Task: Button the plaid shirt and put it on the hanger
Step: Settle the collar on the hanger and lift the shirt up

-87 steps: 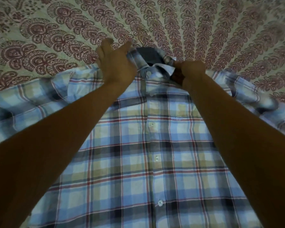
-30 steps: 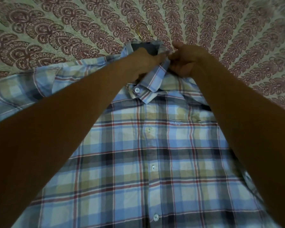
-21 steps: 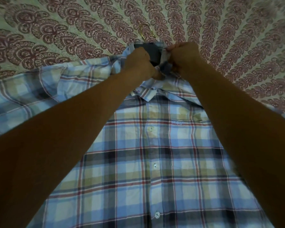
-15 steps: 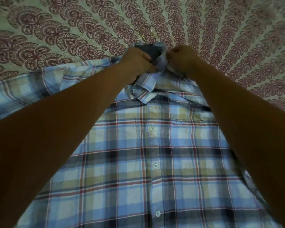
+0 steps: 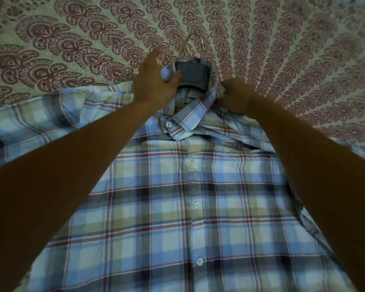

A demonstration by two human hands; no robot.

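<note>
A blue, tan and red plaid shirt (image 5: 177, 207) lies front-up on the bed, its placket buttoned down the middle. The wire hook of the hanger (image 5: 191, 44) sticks out beyond the collar; the hanger's body is hidden inside the shirt. My left hand (image 5: 154, 81) grips the left side of the collar (image 5: 192, 114), thumb inside against the dark inner band. My right hand (image 5: 236, 94) is closed on the right side of the collar near the shoulder. The collar's front points overlap, with one button showing.
The shirt rests on a bedspread (image 5: 72, 45) with a maroon paisley fan pattern that fills the far half of the view. The shirt's left sleeve (image 5: 40, 123) spreads out to the left; the right sleeve is mostly hidden behind my arm.
My hands have moved apart from the collar's front centre to its two sides. The collar has opened wider, showing the dark inner band, and its points have settled flatter.
</note>
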